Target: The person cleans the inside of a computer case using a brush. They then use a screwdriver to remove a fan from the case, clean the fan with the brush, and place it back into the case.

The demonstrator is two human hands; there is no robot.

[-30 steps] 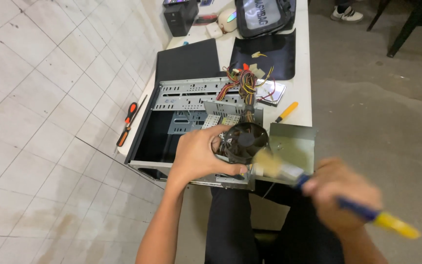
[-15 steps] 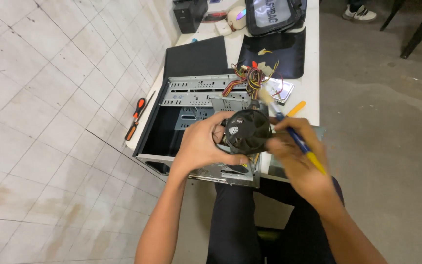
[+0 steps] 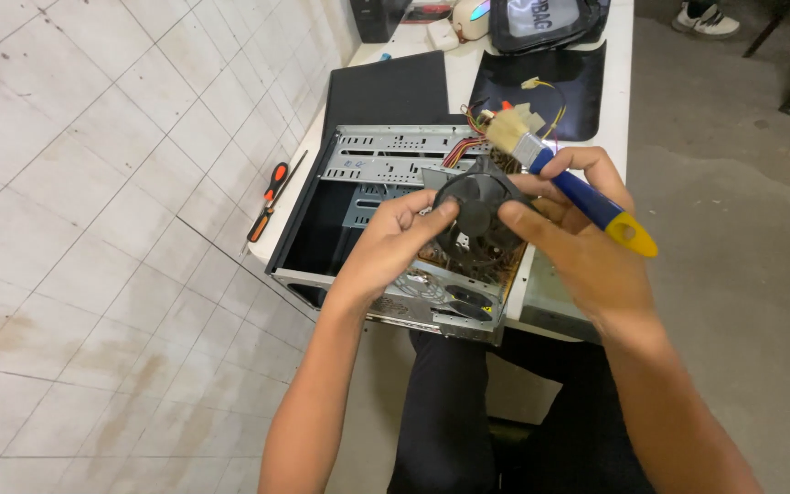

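Observation:
A round black cooling fan is held up over an open computer case that lies on its side on a white table. My left hand grips the fan's left rim. My right hand touches the fan's right side with thumb and fingers while also holding a paintbrush with a blue and yellow handle. Its pale bristles point up and away from the fan. A bundle of coloured wires spills out of the case behind the fan.
An orange-handled screwdriver lies at the table's left edge next to a tiled wall. A black case panel, a dark mat and a bag lie farther back. A person's shoe shows on the floor.
My right hand swung the brush in from the lower right, over the fan, and now rests on the fan's right side with the bristles turned upward. My left hand kept hold of the fan.

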